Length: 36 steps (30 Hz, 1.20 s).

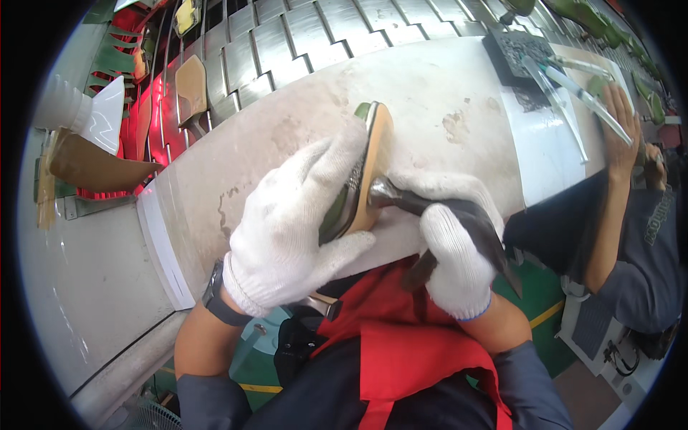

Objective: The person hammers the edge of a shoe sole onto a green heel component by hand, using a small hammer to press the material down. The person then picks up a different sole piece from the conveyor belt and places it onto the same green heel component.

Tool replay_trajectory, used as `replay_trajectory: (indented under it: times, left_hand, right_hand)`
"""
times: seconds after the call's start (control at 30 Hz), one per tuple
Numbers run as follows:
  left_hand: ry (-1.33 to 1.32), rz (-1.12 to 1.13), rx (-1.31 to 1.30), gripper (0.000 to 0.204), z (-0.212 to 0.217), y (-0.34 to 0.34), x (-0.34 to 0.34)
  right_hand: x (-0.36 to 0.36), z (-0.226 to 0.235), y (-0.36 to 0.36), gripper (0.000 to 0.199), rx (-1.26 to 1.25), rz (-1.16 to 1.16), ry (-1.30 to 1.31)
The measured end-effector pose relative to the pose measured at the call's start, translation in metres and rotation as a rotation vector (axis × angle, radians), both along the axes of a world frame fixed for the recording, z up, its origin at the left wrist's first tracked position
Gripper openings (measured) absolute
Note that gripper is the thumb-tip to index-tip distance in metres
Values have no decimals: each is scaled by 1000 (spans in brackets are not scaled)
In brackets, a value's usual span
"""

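My left hand (287, 215), in a white knit glove, is closed round a shoe (376, 143) with a green upper and a tan sole. The shoe is tilted on its side, toe away from me, sole facing right. My right hand (459, 265), gloved too, grips a hammer (405, 201) with a dark body. Its rounded shiny metal face is at the sole; whether it presses on it or stops just short I cannot tell. Glove fingers hide much of the shoe's upper and part of the hammer.
A pale stained worktable (301, 104) lies under my hands, with a metal slat conveyor (315, 32) beyond. Tan sole pieces (191, 86) are at left. A dark block (512, 57) and clear tubes (555, 100) stand at right, near a co-worker's bare hand (622, 125).
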<state>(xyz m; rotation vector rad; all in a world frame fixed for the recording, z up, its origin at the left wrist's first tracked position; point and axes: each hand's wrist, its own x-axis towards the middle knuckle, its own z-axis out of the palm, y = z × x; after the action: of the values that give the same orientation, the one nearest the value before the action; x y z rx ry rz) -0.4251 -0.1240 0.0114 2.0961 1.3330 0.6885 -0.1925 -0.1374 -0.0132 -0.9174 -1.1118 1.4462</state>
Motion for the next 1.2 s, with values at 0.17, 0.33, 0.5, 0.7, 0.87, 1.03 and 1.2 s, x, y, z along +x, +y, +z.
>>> replay_trajectory:
  times: [0.17, 0.33, 0.5, 0.7, 0.87, 1.03, 1.2]
  left_hand:
    - [12, -34, 43, 107, -1, 3, -5]
    - [-15, -15, 112, 109, -4, 1, -5]
    - [-6, 2, 66, 105, -5, -1, -10]
    - [-21, 3, 109, 103, -8, -4, -15]
    - [-39, 16, 144, 105, -11, -6, -14]
    - [-50, 36, 117, 106, -14, -8, -14]
    - [-95, 61, 119, 102, -13, -8, -11]
  right_hand:
    - [6, 7, 16, 34, 298, 154, -239]
    - [13, 40, 54, 31, 405, 408, -418]
    - [8, 45, 58, 31, 315, 354, -407]
    - [-1, 71, 62, 27, 231, 367, -612]
    - [-7, 64, 98, 32, 205, 317, -629]
    - [-12, 69, 94, 29, 103, 317, -587]
    - [-10, 73, 53, 30, 450, 380, -661]
